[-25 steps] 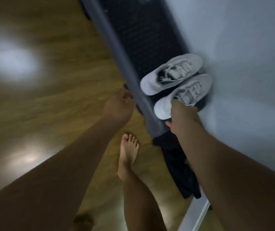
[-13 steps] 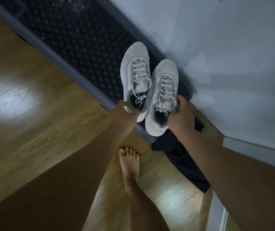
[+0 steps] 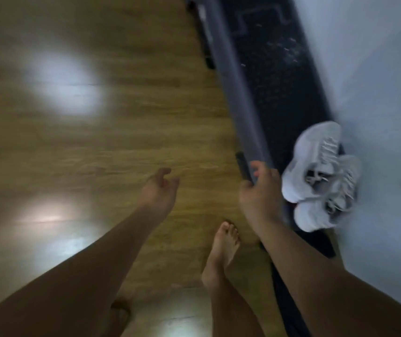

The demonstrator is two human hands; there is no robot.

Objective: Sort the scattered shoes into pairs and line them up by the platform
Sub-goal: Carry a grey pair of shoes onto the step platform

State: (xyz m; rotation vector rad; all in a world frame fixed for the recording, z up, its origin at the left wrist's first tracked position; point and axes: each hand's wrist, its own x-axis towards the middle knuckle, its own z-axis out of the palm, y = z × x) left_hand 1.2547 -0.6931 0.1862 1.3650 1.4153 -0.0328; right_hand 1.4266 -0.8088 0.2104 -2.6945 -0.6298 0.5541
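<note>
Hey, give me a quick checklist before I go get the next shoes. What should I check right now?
1. White sneakers side by side on the platform: ok.
2. Toes pointing the same way: cannot tell, too blurred.
3. Left hand empty: ok, fingers relaxed above the floor.
4. Right hand holds no sneaker: ok, it is beside them at the platform edge; whether it grips that edge, cannot tell.
5. Next shoes in sight: not ok, none in view.

Sneakers (image 3: 316, 176) motion-blurred & platform (image 3: 274, 81) cut off at top edge.
</note>
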